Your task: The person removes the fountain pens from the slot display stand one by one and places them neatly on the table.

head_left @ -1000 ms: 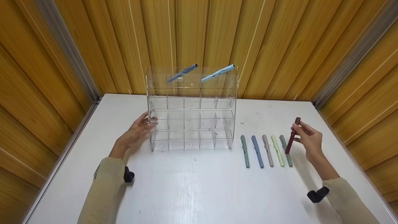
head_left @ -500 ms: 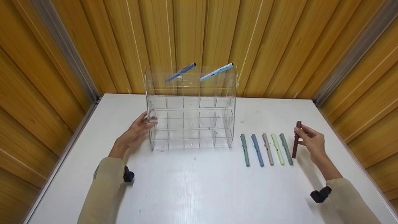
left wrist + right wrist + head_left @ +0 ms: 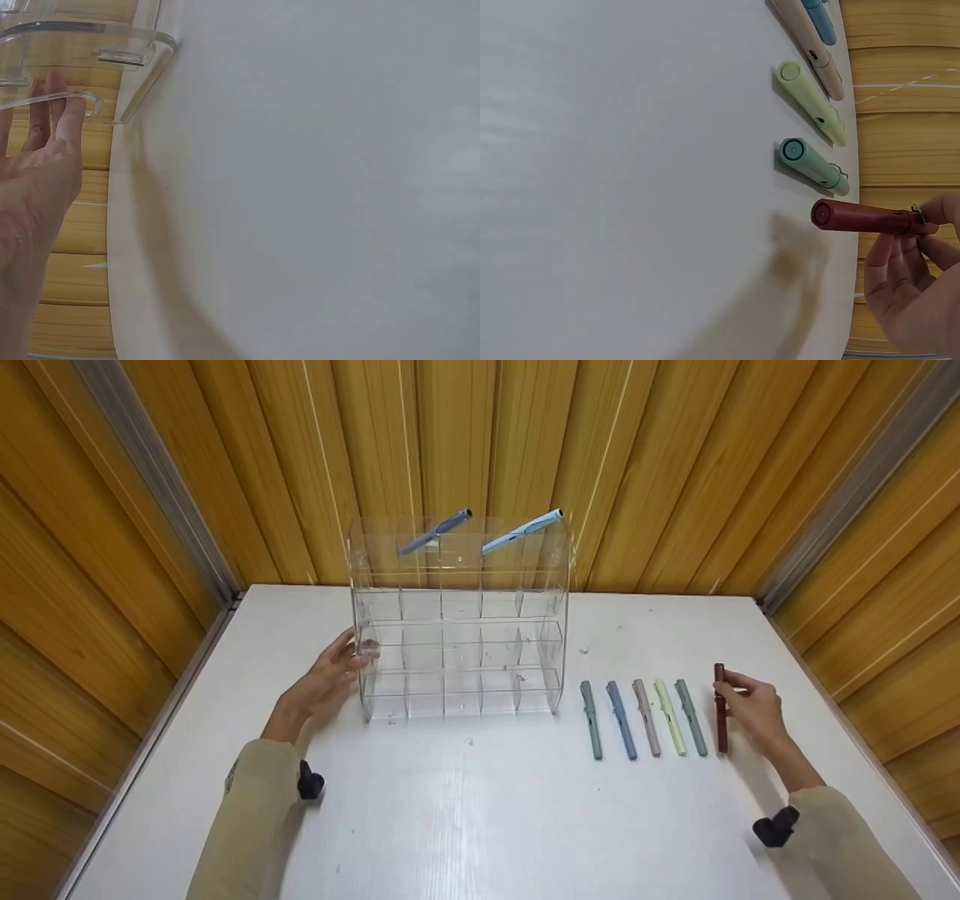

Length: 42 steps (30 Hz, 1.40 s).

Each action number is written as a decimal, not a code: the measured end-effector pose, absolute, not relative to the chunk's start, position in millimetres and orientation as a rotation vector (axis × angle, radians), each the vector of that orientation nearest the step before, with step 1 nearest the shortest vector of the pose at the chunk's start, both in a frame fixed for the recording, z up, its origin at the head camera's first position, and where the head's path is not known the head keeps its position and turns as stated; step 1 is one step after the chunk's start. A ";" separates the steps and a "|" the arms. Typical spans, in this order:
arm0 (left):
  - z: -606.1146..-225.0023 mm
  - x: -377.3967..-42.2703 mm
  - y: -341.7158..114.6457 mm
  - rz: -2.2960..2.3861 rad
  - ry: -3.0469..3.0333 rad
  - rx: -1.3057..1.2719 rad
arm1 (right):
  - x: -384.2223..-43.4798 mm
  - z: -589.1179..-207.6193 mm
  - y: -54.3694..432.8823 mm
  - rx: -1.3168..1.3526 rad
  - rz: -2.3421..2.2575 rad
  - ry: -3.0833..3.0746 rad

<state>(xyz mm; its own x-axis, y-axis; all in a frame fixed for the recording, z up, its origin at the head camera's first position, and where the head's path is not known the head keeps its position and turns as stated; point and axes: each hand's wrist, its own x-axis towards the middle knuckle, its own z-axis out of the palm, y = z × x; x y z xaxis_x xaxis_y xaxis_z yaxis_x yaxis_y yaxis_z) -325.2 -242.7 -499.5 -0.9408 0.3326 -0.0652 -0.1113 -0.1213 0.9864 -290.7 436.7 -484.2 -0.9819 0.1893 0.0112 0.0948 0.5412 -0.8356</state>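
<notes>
My right hand [image 3: 754, 709] pinches a dark red pen [image 3: 721, 720] near its clip end, thumb and fingers on either side. The pen stands close over the table at the right end of a row of pens, its blunt end toward the right wrist camera. My left hand [image 3: 322, 679] grips the left side of a clear acrylic pen rack [image 3: 461, 649], fingers around the panel's edge and partly seen through it. In the rack's top row lean a dark blue pen [image 3: 437, 532] and a light blue pen [image 3: 523, 531].
Left of the red pen, several pens lie side by side on the white table [image 3: 465, 810]: a green pen [image 3: 691, 718], a yellow-green pen [image 3: 670, 718], a grey-pink pen [image 3: 646, 718], a blue pen [image 3: 621, 721] and another green pen [image 3: 592, 721]. Wood-patterned walls [image 3: 465, 435] surround the table.
My right hand has moved the red pen right and toward me, from over the rightmost green pen to beside it, turning it in line with the row. My left hand stays at the rack.
</notes>
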 end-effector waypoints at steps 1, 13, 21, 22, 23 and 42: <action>-499.6 -325.3 -242.6 2.132 1.863 0.244 | -290.8 -485.6 437.2 -0.250 1.411 -2.695; -495.7 -322.0 -247.2 2.124 1.902 0.220 | -297.2 -496.9 434.1 -0.140 1.261 -2.825; -497.0 -323.8 -244.4 2.153 1.877 0.250 | -296.6 -503.3 436.0 -0.017 1.158 -2.865; -497.0 -324.0 -244.0 2.159 1.871 0.250 | -297.0 -503.3 435.7 -0.006 1.120 -2.863; -497.1 -324.1 -243.7 2.161 1.869 0.254 | -297.4 -503.3 435.3 0.003 1.092 -2.857; -500.1 -323.4 -240.4 2.178 1.844 0.294 | -297.2 -507.2 436.2 -0.007 0.948 -2.812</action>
<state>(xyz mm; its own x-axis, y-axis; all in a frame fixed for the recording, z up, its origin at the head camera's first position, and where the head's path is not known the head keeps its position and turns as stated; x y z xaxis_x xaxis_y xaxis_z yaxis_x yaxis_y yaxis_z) -323.4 -240.4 -500.1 -0.9424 0.3340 -0.0209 -0.0757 -0.1521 0.9855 -297.2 436.2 -507.2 -0.9848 0.0601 0.1628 -0.0508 0.7972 -0.6015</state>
